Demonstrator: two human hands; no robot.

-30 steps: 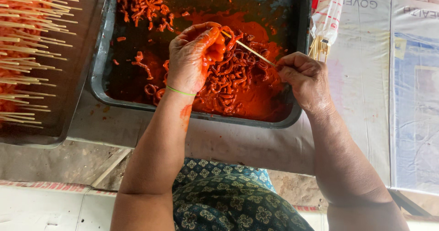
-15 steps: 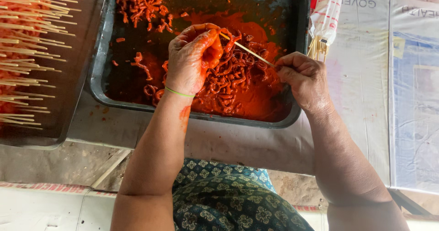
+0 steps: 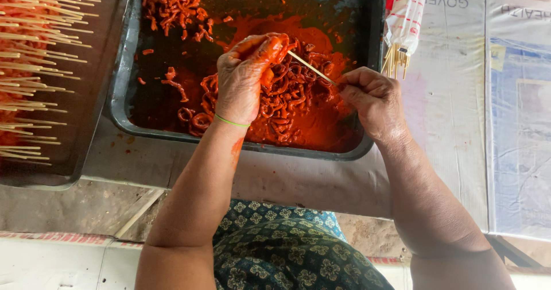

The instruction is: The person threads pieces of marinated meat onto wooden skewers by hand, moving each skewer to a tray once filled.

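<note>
Centrally, a thin wooden skewer (image 3: 310, 67) is held between two hands over a dark tray (image 3: 123, 103). Its lower end is pinched by the closed fingers of the right hand (image 3: 370, 100), which is seen at about three o'clock from the middle of the tray. From there the skewer is slanted up toward ten o'clock, and its tip is met by the left hand (image 3: 245, 77). The left hand is smeared with red sauce and is curled shut around a piece of sauced meat (image 3: 270, 54), which is pressed against the skewer's tip. A green band (image 3: 231, 121) is worn at the left wrist.

Beneath both hands, a heap of curled meat strips (image 3: 293, 95) is seen lying in a pool of red sauce (image 3: 313, 129) in the tray's lower right part. A smaller pile of strips (image 3: 172, 0) is found at the tray's eleven o'clock corner, well apart from the heap.

At nine o'clock from the tray, a second tray (image 3: 86, 146) is filled with finished skewers (image 3: 34, 66), laid in rows with their sticks pointed right. At two o'clock, a plastic packet of bare skewers (image 3: 404, 20) is laid on the paper-covered table (image 3: 453, 112), just beside the tray's rim. At six o'clock, a patterned blue-green garment (image 3: 287, 250) is seen.
</note>
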